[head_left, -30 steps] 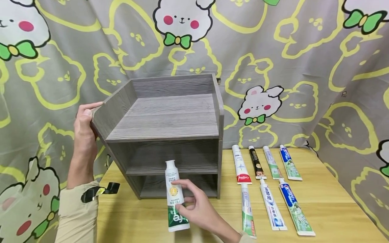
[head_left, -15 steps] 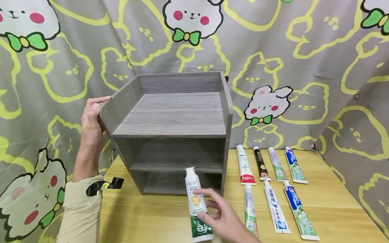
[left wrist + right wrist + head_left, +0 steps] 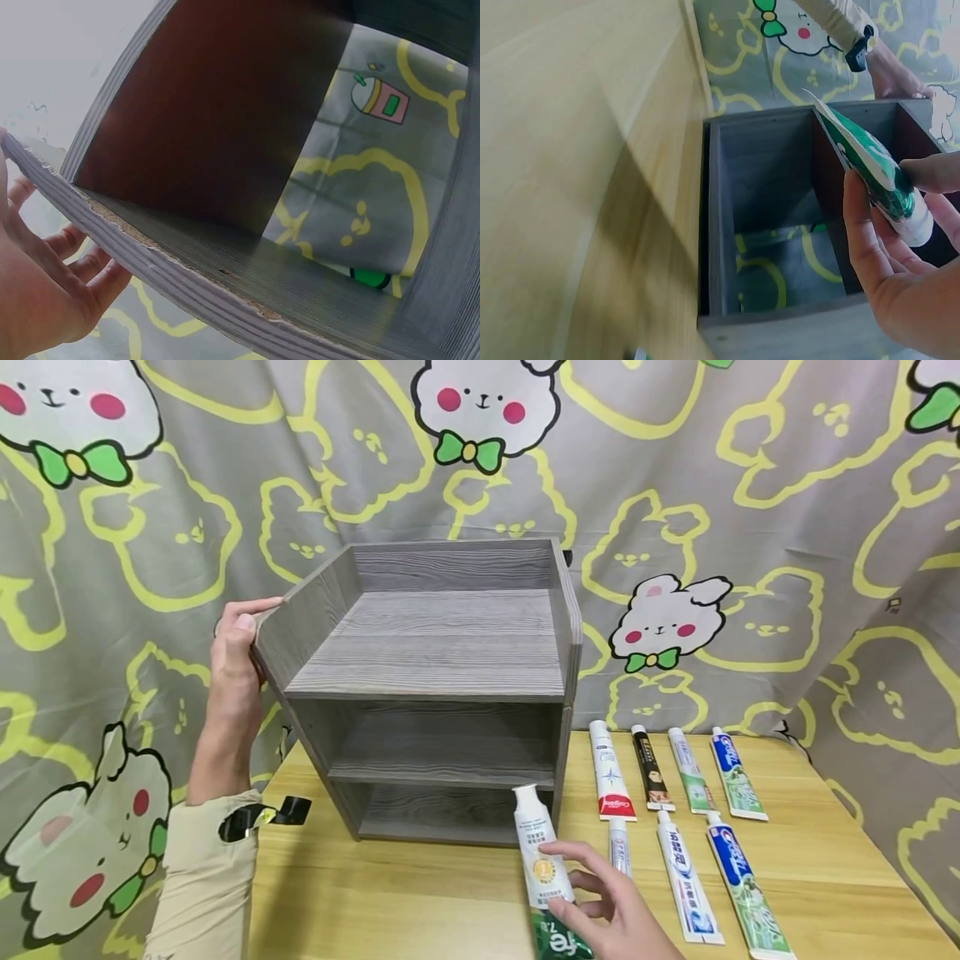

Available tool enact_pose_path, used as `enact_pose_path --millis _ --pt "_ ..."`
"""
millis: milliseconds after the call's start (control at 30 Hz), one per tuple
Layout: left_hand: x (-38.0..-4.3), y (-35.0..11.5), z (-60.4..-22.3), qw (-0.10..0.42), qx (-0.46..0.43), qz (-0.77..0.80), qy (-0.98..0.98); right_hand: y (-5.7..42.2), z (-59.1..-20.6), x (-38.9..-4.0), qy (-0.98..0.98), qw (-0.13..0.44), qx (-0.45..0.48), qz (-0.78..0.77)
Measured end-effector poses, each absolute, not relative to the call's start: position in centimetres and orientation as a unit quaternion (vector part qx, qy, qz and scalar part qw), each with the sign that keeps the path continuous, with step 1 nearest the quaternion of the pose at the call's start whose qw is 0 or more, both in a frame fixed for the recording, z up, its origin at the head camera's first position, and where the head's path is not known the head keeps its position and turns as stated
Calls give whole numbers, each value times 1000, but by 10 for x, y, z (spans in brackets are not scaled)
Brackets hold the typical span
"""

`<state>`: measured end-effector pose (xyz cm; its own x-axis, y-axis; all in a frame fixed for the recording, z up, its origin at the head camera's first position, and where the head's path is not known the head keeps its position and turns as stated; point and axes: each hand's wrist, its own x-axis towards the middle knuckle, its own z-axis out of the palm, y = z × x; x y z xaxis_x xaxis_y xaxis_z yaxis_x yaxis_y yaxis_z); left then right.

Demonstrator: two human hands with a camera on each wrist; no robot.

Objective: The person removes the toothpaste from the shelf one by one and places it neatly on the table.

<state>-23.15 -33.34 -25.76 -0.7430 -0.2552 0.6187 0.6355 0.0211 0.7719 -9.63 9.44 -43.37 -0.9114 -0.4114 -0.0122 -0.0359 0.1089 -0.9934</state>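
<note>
A grey wood-grain shelf unit (image 3: 427, 639) stands on the table, with a walled top and two open compartments below. At its upper left edge my left hand (image 3: 234, 668) grips the side panel; in the left wrist view the fingers (image 3: 90, 262) lie against the panel's outer side. My right hand (image 3: 615, 902) pinches a white and green toothpaste tube (image 3: 534, 847) between thumb and fingers, its narrow cap end pointing away from me. The tube is in front of the shelf's lower right corner, apart from the table. Green packaging shows in the right wrist view (image 3: 870, 161).
Several toothpaste tubes lie in two rows on the right of the table, among them a red and white Colgate tube (image 3: 611, 768) and a blue and green tube (image 3: 750, 893). My right hand partly covers a front-row tube (image 3: 620, 847). A patterned curtain (image 3: 660, 460) hangs behind.
My right hand has carried the toothpaste tube rightward and lower, away from the front of the compartments. The left hand keeps its grip on the shelf. The head view has shifted slightly.
</note>
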Motion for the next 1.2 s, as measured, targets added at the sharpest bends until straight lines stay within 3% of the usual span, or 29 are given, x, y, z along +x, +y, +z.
enact_pose_path --millis 533,933,1200 --pt "-232 -336 -260 330 -143 -681 -638 145 -454 -88 758 147 -23 -635" --pt "-229 -338 -260 323 -148 -675 -647 170 -463 -89 803 72 67 -588" --pt "-229 -337 -259 324 -155 -665 -654 196 -467 -86 836 27 48 -546"
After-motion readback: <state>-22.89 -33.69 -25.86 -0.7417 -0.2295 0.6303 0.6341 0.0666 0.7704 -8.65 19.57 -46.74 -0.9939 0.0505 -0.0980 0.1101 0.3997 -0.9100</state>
